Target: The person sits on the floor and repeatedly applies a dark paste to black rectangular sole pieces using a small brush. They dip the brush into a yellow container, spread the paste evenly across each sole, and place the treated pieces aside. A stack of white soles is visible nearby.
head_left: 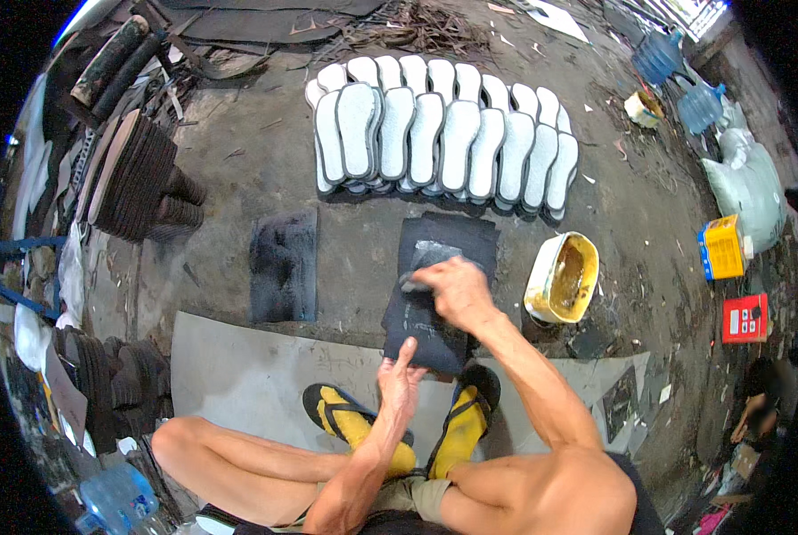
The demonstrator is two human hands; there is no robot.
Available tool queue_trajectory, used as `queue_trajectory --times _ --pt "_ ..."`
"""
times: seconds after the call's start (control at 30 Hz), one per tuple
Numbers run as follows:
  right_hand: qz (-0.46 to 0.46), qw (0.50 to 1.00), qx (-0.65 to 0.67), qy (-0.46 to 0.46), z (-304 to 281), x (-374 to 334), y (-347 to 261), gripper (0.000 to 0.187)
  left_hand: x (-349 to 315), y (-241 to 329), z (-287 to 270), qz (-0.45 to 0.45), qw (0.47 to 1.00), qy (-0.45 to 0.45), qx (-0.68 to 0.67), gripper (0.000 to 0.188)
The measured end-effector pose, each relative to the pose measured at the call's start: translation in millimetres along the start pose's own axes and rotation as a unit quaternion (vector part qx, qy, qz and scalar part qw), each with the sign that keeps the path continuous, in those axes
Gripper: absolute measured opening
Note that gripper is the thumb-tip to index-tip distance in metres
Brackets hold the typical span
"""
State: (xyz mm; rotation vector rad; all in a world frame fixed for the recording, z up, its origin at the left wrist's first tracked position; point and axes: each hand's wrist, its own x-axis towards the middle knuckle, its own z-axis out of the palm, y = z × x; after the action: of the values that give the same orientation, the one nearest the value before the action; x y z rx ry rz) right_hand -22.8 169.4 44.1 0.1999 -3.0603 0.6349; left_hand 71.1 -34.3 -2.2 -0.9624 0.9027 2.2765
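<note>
1. Location: we have the dark sheet (436, 335) apparently uppermost on a dark stack (457, 228) on the floor (352, 276). Its near end reaches over the far edge of the grey mat (238, 357), about midway between that mat's left and right corners.
2. Governing relation: from our right hand (461, 292), the sheet lies below and toward us. Our left hand (399, 379) is nearer its near edge, at the left corner; our right is nearer its far half.
3. Right grip: our fingers are closed on a small grey pad (409, 284). It is blurred; we cannot tell its exact shape.
4. Left grip: we pinch the sheet's near edge, thumb on the upper face, fingers curled at the edge.
5. Orientation: the sheet's long axis runs away from us, its far end leaning slightly right, toward the white insoles (458, 134).
6. Adjacent item: the white tub (541, 290) stands right of the stack, apart from it, beyond the mat's far edge.
</note>
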Motion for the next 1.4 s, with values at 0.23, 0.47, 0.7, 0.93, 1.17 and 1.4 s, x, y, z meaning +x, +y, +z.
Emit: queue_trajectory --times 0.23,0.47,0.7,0.93,1.17,1.4 --pt "-0.055 0.997 -0.027 0.036 -25.8 3.8 34.0 0.045 3.3 -31.2 -6.9 0.037 0.985 0.062 0.16 0.034" --pt "-0.014 0.994 0.034 -0.1 -24.3 -63.8 37.7 0.046 -0.8 -29.9 -1.0 0.116 0.975 0.036 0.185 0.031" --pt "-0.237 0.966 0.039 -0.094 -10.1 22.0 57.7 0.046 -0.9 -30.7 4.8 0.102 0.966 0.099 0.214 0.034" --pt "0.053 0.998 0.026 -0.009 -38.6 -60.3 68.3 0.053 0.1 -32.2 3.9 0.12 0.969 0.087 0.197 0.029" --pt "0.001 0.999 0.033 0.012 -13.1 -8.8 52.1 0.038 1.3 -34.8 6.9 0.13 0.951 0.119 0.253 0.027" --pt "0.095 0.994 0.049 0.002 -25.1 -78.8 19.5 0.045 -0.5 -38.2 -0.9 0.167 0.942 0.116 0.268 0.035"
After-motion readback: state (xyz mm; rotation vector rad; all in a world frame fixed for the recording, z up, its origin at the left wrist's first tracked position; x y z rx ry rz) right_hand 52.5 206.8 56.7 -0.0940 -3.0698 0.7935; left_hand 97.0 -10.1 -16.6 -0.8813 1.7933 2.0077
